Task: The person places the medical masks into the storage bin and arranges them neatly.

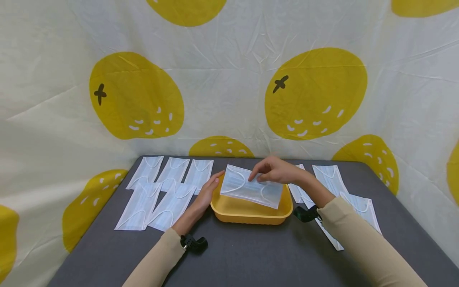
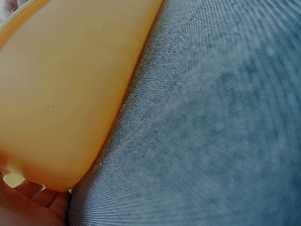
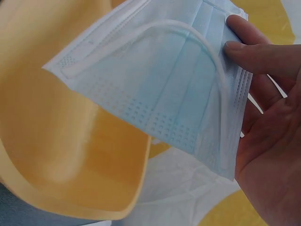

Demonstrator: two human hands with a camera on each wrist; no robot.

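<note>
A pale blue face mask hangs just over a yellow tray in the middle of the dark table. My right hand pinches the mask's far edge between thumb and fingers; the right wrist view shows the mask above the tray's rim. My left hand lies with straight fingers against the tray's left side. In the left wrist view the tray wall fills the left half, with the fingertips of that hand at its lower corner.
Several more masks lie flat on the table's left part, and others lie on the right behind my right forearm. The grey tabletop runs in front of the tray. A cloth with yellow fruit prints hangs behind.
</note>
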